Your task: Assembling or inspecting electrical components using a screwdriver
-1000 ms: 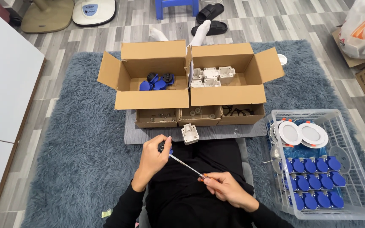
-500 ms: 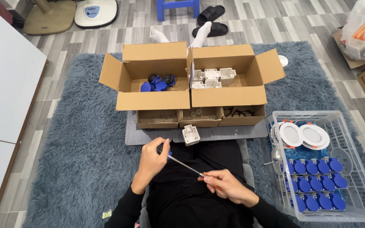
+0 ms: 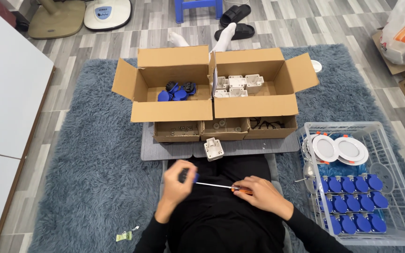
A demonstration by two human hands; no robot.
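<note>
While the person sits on a shaggy blue-grey rug [image 3: 85,154] with legs in black stretched forward, the right hand [image 3: 261,196] is wrapped around the orange handle of a screwdriver [image 3: 221,187], whose thin metal shaft runs leftward across the lap to the left hand [image 3: 178,180]; that hand's fingers are curled tight about a small dark-and-blue part [image 3: 189,176] held against the tool's tip, though the part is blurred and mostly hidden, so its exact shape cannot be told. Both hands hover over the lap, close to each other, just below a grey mat [image 3: 174,150] on which a small white square box [image 3: 213,148] stands by itself, near the mat's front edge. Behind it sit three low cardboard trays in a row, and behind those two open cardboard boxes side by side: the left box [image 3: 172,110] holds a few blue and black caps [image 3: 176,91] in its far corner, the right box [image 3: 256,105] holds several white housings [image 3: 237,85]. To the person's right lies a clear plastic crate [image 3: 399,187], with two round white lamp discs [image 3: 336,149] at its far end and rows of blue parts [image 3: 352,206] filling the near end. A scrap of green paper [image 3: 126,234] lies on the rug by the left elbow
</note>
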